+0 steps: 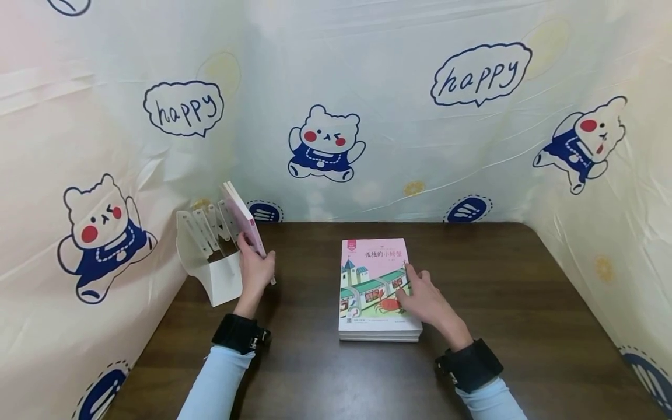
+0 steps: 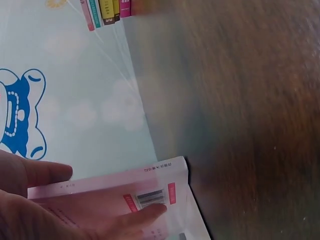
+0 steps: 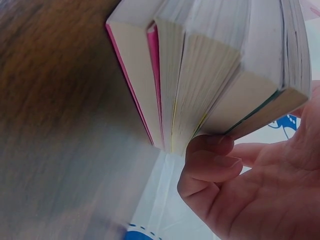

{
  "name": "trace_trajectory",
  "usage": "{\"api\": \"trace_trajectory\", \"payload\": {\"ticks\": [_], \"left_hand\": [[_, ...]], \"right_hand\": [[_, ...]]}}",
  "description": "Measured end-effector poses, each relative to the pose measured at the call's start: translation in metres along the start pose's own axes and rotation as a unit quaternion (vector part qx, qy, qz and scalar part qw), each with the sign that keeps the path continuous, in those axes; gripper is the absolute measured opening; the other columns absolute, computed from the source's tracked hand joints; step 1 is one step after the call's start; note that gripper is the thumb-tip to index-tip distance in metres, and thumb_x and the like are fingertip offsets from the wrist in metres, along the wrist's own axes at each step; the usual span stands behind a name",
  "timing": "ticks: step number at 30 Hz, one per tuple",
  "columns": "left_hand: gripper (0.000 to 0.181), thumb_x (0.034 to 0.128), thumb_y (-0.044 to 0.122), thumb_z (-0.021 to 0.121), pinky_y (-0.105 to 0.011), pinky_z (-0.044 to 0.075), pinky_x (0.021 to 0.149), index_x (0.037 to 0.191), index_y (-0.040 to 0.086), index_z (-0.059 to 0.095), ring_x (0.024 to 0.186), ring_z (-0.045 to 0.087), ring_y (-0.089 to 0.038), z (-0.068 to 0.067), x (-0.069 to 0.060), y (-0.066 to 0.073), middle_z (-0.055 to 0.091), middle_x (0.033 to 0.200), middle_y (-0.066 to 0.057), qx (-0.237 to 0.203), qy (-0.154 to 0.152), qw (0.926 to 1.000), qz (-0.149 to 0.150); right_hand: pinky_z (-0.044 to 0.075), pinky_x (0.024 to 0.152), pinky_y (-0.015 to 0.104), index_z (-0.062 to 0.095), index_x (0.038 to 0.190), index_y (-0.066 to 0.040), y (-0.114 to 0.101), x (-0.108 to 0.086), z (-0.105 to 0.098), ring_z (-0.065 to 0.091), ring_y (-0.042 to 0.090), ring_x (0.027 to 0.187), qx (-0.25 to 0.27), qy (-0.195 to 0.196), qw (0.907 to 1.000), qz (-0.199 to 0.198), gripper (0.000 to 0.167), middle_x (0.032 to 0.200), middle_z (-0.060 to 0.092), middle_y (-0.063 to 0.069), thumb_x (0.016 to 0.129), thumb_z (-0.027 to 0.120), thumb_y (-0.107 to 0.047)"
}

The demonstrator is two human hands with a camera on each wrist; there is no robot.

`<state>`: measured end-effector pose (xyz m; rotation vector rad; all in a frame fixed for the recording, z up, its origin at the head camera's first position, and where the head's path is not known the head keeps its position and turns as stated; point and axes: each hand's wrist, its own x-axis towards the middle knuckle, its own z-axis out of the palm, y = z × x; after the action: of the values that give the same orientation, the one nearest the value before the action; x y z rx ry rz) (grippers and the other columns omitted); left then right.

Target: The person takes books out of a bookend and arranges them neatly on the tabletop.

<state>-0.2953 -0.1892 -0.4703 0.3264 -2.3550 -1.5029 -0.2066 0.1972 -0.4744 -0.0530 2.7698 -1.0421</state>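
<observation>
At the table's left, my left hand [image 1: 256,273] grips a thin pink book [image 1: 242,216] by its lower part and holds it upright. The back cover with a barcode shows in the left wrist view. This book stands at the right end of a white slotted book rack [image 1: 226,279]. My right hand [image 1: 427,298] is at the right edge of a stack of books [image 1: 371,256], topped by a pink cover with a train and a red crab. The right wrist view shows curled fingers [image 3: 210,170] against the side of the upper books.
Both hands work over a dark brown wooden table [image 1: 325,379]. A pale curtain [image 1: 394,157] printed with bears and "happy" bubbles surrounds it at the back and sides. The stack's coloured spines [image 2: 107,11] show at the top of the left wrist view.
</observation>
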Motion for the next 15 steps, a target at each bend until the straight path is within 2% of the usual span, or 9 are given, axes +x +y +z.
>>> {"api": "trace_trajectory", "payload": {"ticks": [5,15], "left_hand": [[0.094,0.0941,-0.004,0.052,-0.066,0.023,0.119,0.168,0.013,-0.002,0.147,0.029,-0.049,-0.002,-0.003,0.002,0.019,0.166,-0.032,-0.007,-0.007,1.0,0.0],[0.092,0.0935,-0.006,0.054,-0.068,0.027,0.117,0.167,0.012,0.002,0.144,0.034,-0.049,-0.002,-0.015,0.003,0.025,0.163,-0.033,0.001,-0.014,0.9999,0.007]], "right_hand": [[0.055,0.09,0.052,0.02,0.167,-0.002,0.001,0.002,0.0,0.057,0.04,0.113,-0.003,-0.001,1.0,-0.002,0.083,0.15,0.036,0.032,0.103,0.063,-0.032],[0.055,0.086,0.05,0.02,0.167,-0.001,0.001,0.003,0.0,0.058,0.039,0.109,-0.008,-0.001,1.0,-0.004,0.082,0.149,0.036,0.032,0.103,0.063,-0.032]]}}
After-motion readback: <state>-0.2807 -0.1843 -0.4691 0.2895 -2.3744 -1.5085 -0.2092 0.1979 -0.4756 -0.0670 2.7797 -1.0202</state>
